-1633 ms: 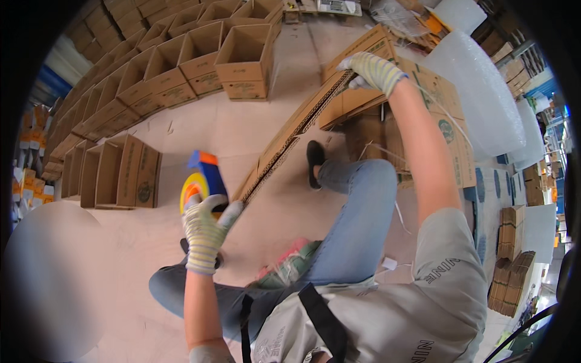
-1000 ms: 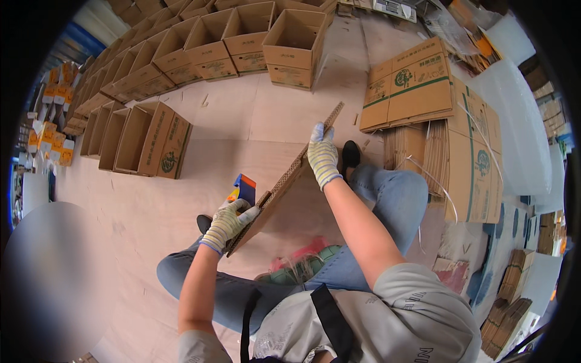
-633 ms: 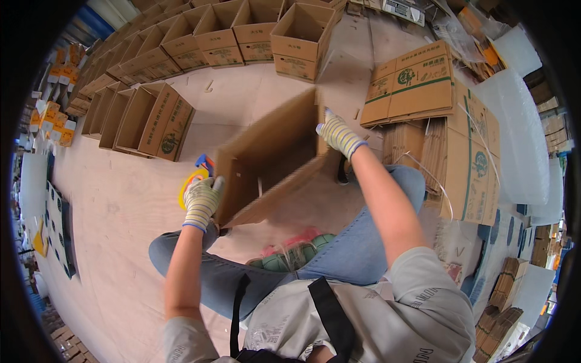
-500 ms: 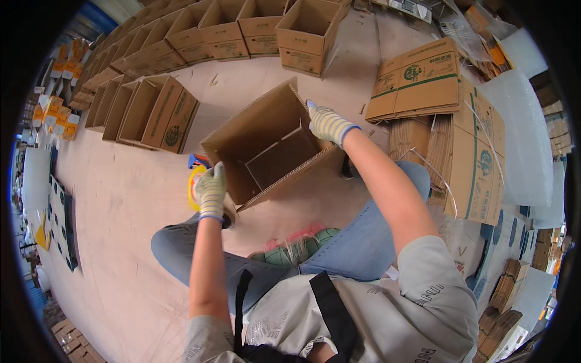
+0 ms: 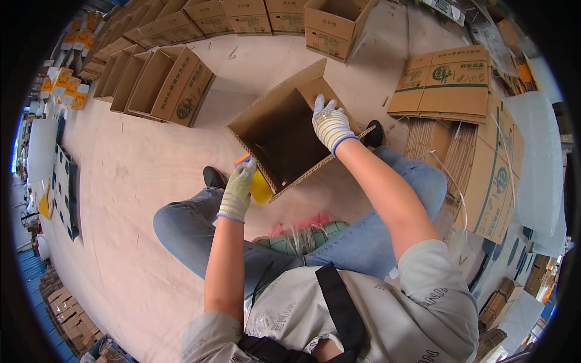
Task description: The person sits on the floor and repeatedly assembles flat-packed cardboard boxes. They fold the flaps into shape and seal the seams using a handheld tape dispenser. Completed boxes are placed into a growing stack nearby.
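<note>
An open cardboard box [image 5: 284, 130] stands tilted on the floor between my legs, its open top facing me and its inside in shadow. My gloved left hand [image 5: 238, 190] is closed round a tape dispenser [image 5: 260, 186] with a yellow roll and an orange-and-blue part, up against the box's left side. The glove hides most of the dispenser. At the box's right wall my gloved right hand [image 5: 332, 124] grips the box, its fingers reaching over the opening against the inner face. Both gloves are striped, with pale fingertips.
Open boxes [image 5: 172, 85] stand at the left, with a long row of boxes [image 5: 248, 18] behind. To the right are flat cartons [image 5: 445, 81] stacked with loose white straps [image 5: 451, 175]. A green-and-pink bundle [image 5: 305, 236] lies between my thighs. My shoes [image 5: 213, 177] flank the box.
My right hand has shifted from the box's far right edge onto the inside of its right wall. The box has turned slightly, and the dispenser now sits against its left side.
</note>
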Motion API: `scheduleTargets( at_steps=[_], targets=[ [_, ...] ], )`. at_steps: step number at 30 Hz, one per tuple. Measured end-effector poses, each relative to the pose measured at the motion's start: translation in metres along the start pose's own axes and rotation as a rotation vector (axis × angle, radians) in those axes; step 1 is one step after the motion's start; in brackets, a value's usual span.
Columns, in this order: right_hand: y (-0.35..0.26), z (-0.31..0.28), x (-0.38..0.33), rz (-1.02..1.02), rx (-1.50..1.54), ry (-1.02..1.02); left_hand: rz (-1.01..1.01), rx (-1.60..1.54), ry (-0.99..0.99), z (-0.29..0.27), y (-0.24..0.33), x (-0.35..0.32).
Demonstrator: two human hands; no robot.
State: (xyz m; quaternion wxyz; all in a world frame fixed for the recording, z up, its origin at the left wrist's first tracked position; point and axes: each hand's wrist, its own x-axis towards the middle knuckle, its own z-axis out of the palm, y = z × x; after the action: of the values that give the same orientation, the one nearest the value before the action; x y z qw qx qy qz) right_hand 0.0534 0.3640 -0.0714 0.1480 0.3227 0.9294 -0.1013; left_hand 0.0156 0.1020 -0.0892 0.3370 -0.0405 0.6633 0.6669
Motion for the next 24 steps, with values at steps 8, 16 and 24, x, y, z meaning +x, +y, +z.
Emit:
scheduleTargets(
  at_steps=[8,16,24],
  targets=[
    [-0.035,-0.034,-0.034,-0.238,0.087,-0.508,-0.003,0.996,0.444,0.052,0.017,0.020],
    [-0.043,-0.026,-0.017,-0.223,-0.149,-0.626,0.647,0.557,0.758,0.029,0.077,0.056],
    [-0.051,-0.028,-0.013,-0.339,-0.276,-0.591,0.822,2.149,0.042,0.103,0.151,0.080]
  ],
)
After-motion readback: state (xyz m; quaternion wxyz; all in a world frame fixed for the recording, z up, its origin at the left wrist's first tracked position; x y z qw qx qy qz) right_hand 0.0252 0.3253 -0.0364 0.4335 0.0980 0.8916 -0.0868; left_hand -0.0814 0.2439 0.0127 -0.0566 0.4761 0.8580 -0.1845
